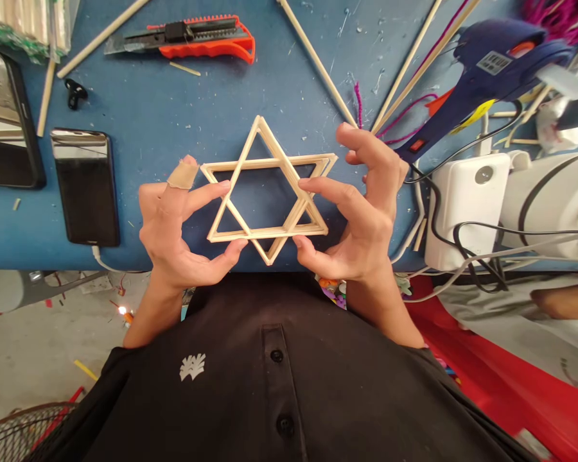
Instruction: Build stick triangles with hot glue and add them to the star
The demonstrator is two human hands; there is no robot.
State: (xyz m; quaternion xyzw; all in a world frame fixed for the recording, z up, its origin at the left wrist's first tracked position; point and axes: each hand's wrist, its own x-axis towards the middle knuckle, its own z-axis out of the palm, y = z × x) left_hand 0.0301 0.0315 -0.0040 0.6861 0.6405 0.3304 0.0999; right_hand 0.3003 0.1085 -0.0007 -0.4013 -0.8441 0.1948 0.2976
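A six-pointed star (268, 163) made of pale wooden sticks is held over the blue table (173, 122), close to its near edge. My left hand (176, 228) pinches the star's left side between forefinger and thumb; one finger wears a tan bandage. My right hand (361, 208) grips the star's right side the same way, forefinger on top and thumb underneath, with the other fingers curled above.
A red utility knife (192, 38) lies at the back. Two dark phones (84, 186) lie at the left. Loose wooden sticks (318, 64) cross the table. A blue glue gun (491, 70), a white box (465, 205) and cables crowd the right.
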